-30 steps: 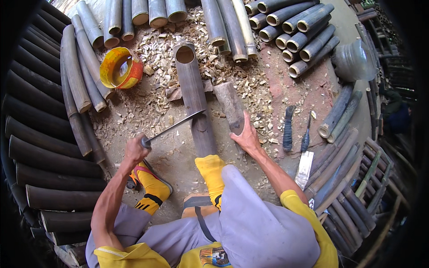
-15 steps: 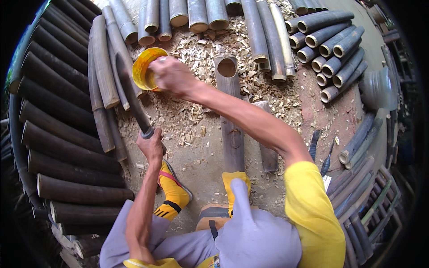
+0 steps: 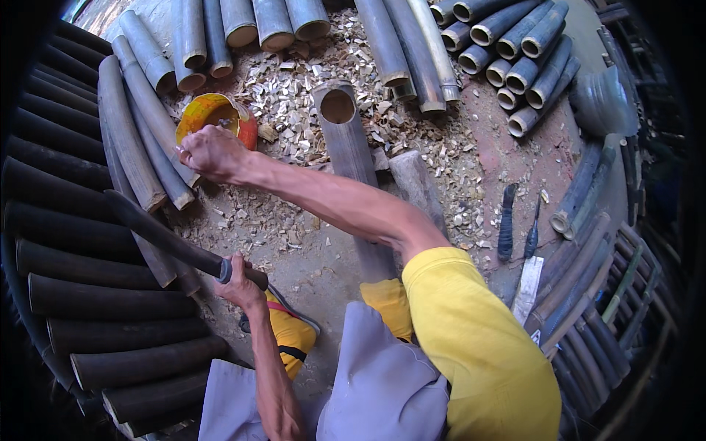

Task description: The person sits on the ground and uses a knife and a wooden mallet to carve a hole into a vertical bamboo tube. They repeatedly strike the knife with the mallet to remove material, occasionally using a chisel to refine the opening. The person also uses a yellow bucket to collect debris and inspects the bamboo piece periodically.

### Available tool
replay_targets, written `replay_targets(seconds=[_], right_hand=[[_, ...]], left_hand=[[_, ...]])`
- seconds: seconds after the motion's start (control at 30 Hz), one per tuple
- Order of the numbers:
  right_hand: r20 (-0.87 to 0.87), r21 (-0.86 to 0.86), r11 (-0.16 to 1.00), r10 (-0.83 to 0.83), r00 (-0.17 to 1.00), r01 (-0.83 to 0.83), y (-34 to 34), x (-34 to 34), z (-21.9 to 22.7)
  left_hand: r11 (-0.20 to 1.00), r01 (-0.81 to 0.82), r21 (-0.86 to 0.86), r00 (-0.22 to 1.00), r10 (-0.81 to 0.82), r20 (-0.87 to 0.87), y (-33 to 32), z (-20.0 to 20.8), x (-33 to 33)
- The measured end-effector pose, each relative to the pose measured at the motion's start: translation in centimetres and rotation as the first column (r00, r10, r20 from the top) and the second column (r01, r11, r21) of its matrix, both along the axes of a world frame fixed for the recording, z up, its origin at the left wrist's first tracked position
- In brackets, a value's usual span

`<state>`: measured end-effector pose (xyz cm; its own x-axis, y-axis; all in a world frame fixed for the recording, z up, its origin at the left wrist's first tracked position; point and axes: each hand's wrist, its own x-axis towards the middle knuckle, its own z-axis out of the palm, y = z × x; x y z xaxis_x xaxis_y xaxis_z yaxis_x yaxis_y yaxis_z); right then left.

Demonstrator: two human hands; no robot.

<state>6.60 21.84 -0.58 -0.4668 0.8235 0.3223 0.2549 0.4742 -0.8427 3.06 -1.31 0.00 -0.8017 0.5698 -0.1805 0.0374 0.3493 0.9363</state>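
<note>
My left hand (image 3: 241,283) is wrapped round the dark handle of a machete (image 3: 165,235), whose long blade points up and to the left. The blade lies in front of the dark bamboo lengths at the left. My right hand (image 3: 217,154) is closed, knuckles up, at the near side of a small yellow and red bucket (image 3: 246,128). Its fingertips are mostly hidden, so what they hold, if anything, does not show. Between my legs a bamboo tube (image 3: 346,143) stretches away from me, with a round opening at its far end. My right forearm crosses over it.
A wooden block (image 3: 418,184) lies beside the tube. Wood chips (image 3: 287,95) cover the ground ahead. Two dark-handled tools (image 3: 506,220) lie at the right. Cut bamboo lengths (image 3: 121,316) line the left, and a bamboo stack (image 3: 515,62) sits far right.
My right hand has come out from the bucket's mouth toward me. The machete blade has swung down to the left. The whole view has shifted, so the tube sits further left.
</note>
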Motion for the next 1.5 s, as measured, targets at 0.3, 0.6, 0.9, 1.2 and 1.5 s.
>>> replay_targets(seconds=[0.3, 0.6, 0.9, 1.2, 1.5], right_hand=[[0.513, 0.039, 0.871, -0.438, 0.738, 0.490, -24.8, 28.1, 1.8], [0.744, -0.196, 0.596, -0.426, 0.514, 0.779, -28.7, 34.3, -4.6], [0.111, -0.967, 0.115, -0.614, 0.782, 0.227, -24.7, 35.5, -1.1], [0.080, -0.958, 0.181, -0.580, 0.811, 0.224, -23.9, 35.2, -0.4], [0.309, -0.443, 0.662, -0.521, 0.796, 0.605, -27.3, 36.1, -1.6]], left_hand=[[0.988, 0.149, 0.029, 0.989, -0.149, 0.000, -0.5, -0.9, 2.1], [0.873, 0.481, -0.078, 0.847, -0.486, -0.214, -0.4, -0.8, 5.1], [0.520, 0.754, -0.401, 0.300, -0.816, -0.494, 0.4, 0.4, -0.6], [0.191, 0.725, -0.662, -0.055, -0.942, -0.332, -0.8, 0.9, -2.9], [0.187, 0.672, -0.717, -0.180, -0.898, -0.402, -0.3, 0.0, -3.0]])
